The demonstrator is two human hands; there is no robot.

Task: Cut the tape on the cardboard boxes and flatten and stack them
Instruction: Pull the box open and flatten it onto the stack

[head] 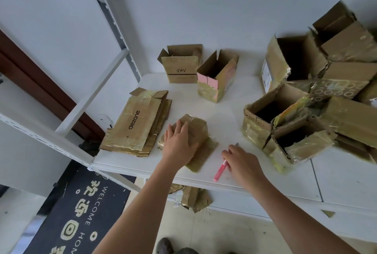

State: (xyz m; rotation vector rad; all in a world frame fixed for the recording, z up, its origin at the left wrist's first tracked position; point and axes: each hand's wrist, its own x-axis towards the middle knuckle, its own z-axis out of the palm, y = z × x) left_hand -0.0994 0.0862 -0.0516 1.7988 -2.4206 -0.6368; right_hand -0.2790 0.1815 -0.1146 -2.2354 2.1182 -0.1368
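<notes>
Nearest the camera, two bare forearms reach over the white table's (255, 110) front edge. The left hand (179, 143) lies flat, fingers spread, pressing a half-collapsed taped box (195, 131) just beside the flattened stack (138, 125). The right hand (242, 164) curls round a pink utility knife (220, 171), blade end near the fingertips. A springy box could pop up under the palm and slide toward the blade; a slip would nick the pressing hand. The stack's top sheet reads "dezone", an open box (180, 68) at the back shows "AKF" upside down, and the floor mat (81, 213) says "WELCOME HOME".
</notes>
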